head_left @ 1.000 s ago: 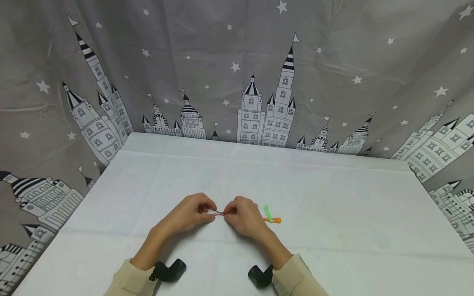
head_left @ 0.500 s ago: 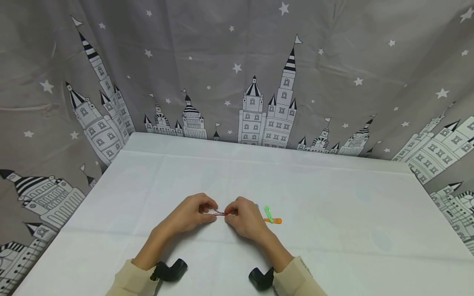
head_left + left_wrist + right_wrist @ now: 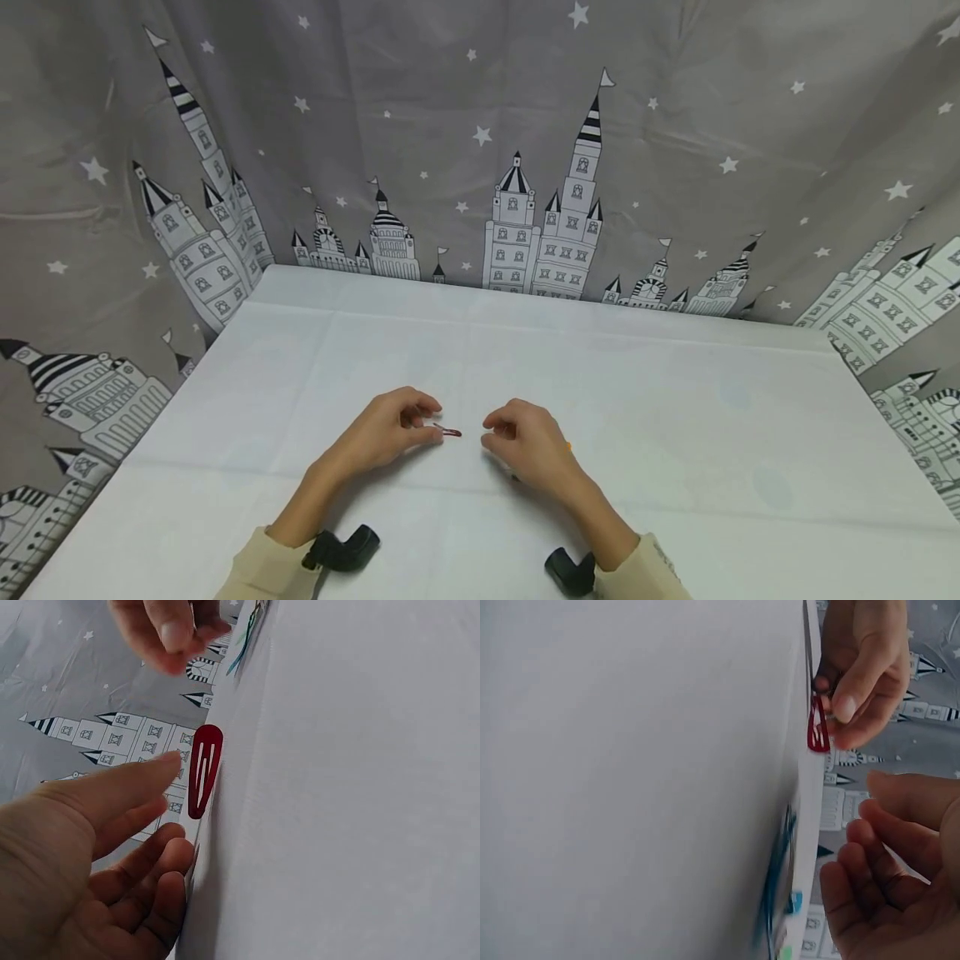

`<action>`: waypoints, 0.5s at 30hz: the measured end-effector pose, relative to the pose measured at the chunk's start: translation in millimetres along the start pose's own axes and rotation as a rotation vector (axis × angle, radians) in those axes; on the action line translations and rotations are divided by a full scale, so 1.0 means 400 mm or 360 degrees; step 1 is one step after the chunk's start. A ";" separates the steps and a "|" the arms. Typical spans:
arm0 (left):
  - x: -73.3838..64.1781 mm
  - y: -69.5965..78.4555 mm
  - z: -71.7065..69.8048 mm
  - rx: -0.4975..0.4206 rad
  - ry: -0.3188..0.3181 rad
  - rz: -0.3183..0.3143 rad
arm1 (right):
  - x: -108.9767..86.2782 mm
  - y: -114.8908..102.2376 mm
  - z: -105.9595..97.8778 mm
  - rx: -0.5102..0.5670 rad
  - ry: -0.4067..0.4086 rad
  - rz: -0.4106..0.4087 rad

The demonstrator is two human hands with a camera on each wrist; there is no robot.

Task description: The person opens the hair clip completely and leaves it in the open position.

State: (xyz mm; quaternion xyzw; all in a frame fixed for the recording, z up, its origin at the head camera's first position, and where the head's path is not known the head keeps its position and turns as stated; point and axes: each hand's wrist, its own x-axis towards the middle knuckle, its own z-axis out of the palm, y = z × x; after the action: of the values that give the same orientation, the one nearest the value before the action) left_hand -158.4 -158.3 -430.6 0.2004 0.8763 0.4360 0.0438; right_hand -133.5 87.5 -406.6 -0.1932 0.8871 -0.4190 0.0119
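The red snap hair clip (image 3: pixel 206 771) sits right at the fingertips of the left hand (image 3: pixel 392 429), in the gap between the two hands. Its slotted flat face is turned toward the left wrist camera and its wide end toward the right hand (image 3: pixel 534 446). That leaves the wide end exposed, which probably makes it the easier part for the right hand to reach.

The left fingers are loosely bent, with a modest space between thumb and index finger. The clip's narrow end lies close to them, but whether they pinch it or merely stand beside it I cannot tell. The right fingers are also softly curved, thumb a little apart, with nothing visible between them; this hand is well apart from the clip.

The hands face each other low over the white-covered desk (image 3: pixel 675 417), an arrangement that seems to suit fine two-handed work on something so small.

Beside the right hand, an orange edge (image 3: pixel 568 447) peeks out, and the right wrist view shows a blue piece (image 3: pixel 795 902), a green piece (image 3: pixel 786 952) and a blurred teal shape (image 3: pixel 771 889). Kept to that side, they presumably stay within reach while leaving the middle free.
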 end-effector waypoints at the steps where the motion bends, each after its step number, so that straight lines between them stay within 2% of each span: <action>1: 0.000 0.002 0.000 0.0001 0.0008 -0.0001 | -0.006 0.001 -0.008 -0.0008 0.0012 -0.0004; 6: 0.001 0.022 0.007 -0.0009 0.0041 0.0024 | -0.028 0.010 -0.044 -0.0033 0.0051 -0.0022; 10: 0.002 0.050 0.015 -0.0019 0.0051 0.0085 | -0.046 0.022 -0.067 -0.0054 0.0053 -0.0036; 15: 0.003 0.075 0.031 0.0030 -0.0011 0.0134 | -0.069 0.047 -0.083 -0.0109 0.0046 -0.0025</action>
State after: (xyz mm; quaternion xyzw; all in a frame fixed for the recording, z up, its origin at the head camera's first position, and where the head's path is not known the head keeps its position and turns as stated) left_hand -147.1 -132.1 -414.5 0.2391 0.8710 0.4284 0.0266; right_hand -120.3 132.5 -403.2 -0.1943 0.8995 -0.3912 -0.0109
